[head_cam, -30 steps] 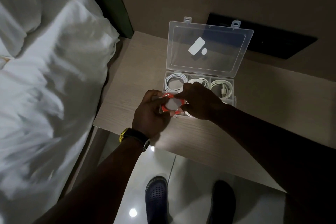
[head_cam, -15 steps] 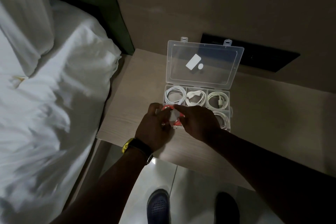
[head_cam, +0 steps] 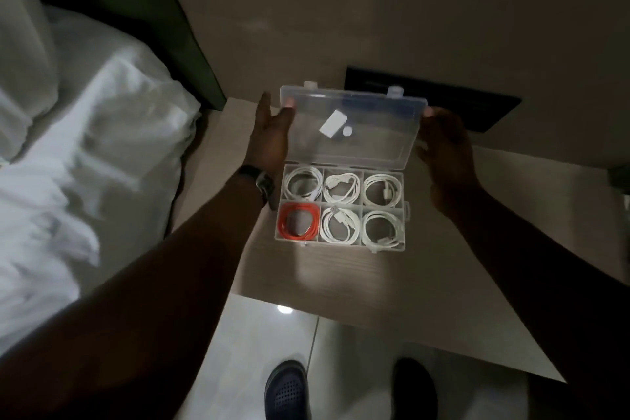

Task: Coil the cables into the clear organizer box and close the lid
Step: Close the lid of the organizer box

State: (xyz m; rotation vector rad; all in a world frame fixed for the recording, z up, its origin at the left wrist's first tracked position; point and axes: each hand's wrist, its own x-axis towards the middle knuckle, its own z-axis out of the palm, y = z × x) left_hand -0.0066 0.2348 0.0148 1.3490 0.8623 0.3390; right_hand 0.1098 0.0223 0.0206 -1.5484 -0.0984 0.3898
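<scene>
- Left hand [head_cam: 271, 140] grips the raised lid [head_cam: 351, 128] at its left edge.
- Right hand [head_cam: 446, 147] grips its right edge.
- Box [head_cam: 341, 210] sits between both wrists.

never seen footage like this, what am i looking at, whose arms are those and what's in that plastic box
There is no machine here. The camera sits on a person's head and looks down, so the two arms are that person's own. The left hand and the right hand are at the two side edges of the raised lid of a clear box, which stands on a pale wooden table beside a bed. The box has six compartments, each with a coiled cable: an orange cable at the near left, and white cables in the other five. Whether either hand's grip has closed on the lid is hard to tell.
</scene>
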